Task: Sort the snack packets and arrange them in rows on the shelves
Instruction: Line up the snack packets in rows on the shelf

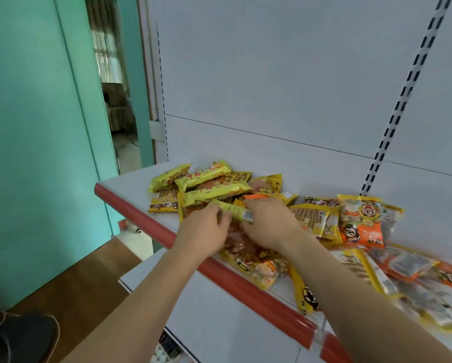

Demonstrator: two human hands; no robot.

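Both hands [268, 224] gripping yellow packet [236, 211], shelf [130, 183]

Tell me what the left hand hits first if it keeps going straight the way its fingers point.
The left hand points up and right; its fingers already touch the small yellow packet, so that comes first. Depth beyond is unclear.

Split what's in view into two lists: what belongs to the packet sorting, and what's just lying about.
Job:
- yellow packet, gripped by the left hand and right hand
- yellow packets piled at left
- orange packets at right
- shelf with red edge

Lying about:
- dark shoe on the floor
- lower shelf
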